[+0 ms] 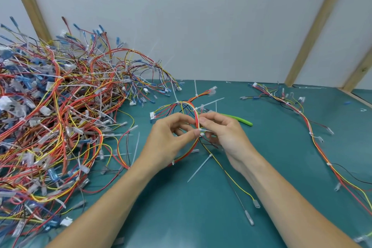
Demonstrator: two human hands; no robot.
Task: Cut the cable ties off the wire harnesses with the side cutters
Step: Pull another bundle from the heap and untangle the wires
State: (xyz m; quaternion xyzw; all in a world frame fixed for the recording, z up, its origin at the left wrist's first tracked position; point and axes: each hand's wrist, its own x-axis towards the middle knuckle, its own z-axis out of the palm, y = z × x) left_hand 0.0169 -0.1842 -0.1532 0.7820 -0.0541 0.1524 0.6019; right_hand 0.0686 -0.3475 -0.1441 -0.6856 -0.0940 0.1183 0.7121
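Red-yellow wire harness (196,116) pinched between both hands — left (171,139), right (223,133).

Harness pile (50,117) crowds the left; green mat (181,217) between forearms lies open.

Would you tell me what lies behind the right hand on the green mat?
Behind the right hand, a green-handled side cutter lies on the teal mat. Only its handle shows; its jaws are hidden by the hand and the multicoloured wire harness.
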